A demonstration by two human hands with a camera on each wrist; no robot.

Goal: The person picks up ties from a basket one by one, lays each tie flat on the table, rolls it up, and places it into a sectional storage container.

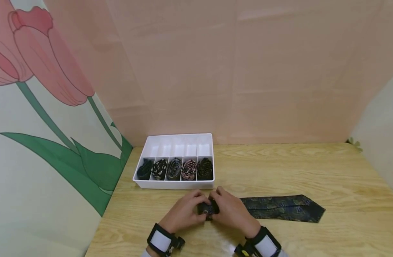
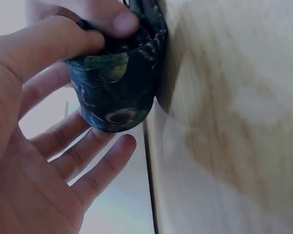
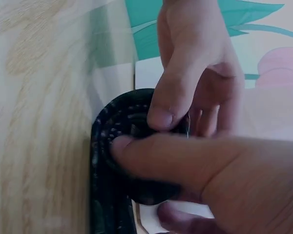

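Observation:
A dark necktie [image 1: 283, 208] with a green and blue pattern lies partly flat on the table, its pointed wide end to the right. Its other end is wound into a roll [image 2: 112, 92] standing on edge, held between both hands. My left hand [image 1: 185, 210] grips the left side of the roll, thumb on its coiled edge; the lower fingers spread out below it in the left wrist view. From the right, my right hand [image 1: 233, 210] holds the roll too. In the right wrist view its thumb [image 3: 156, 153] presses on the coil [image 3: 129, 114], close to the left thumb.
Just beyond the hands stands a white divided box [image 1: 177, 184]. Several rolled neckties, among them a pinkish one [image 1: 189, 170], fill its front row of compartments. The wooden table [image 1: 312, 171] meets a peach-coloured backdrop behind and a tulip-printed panel on the left.

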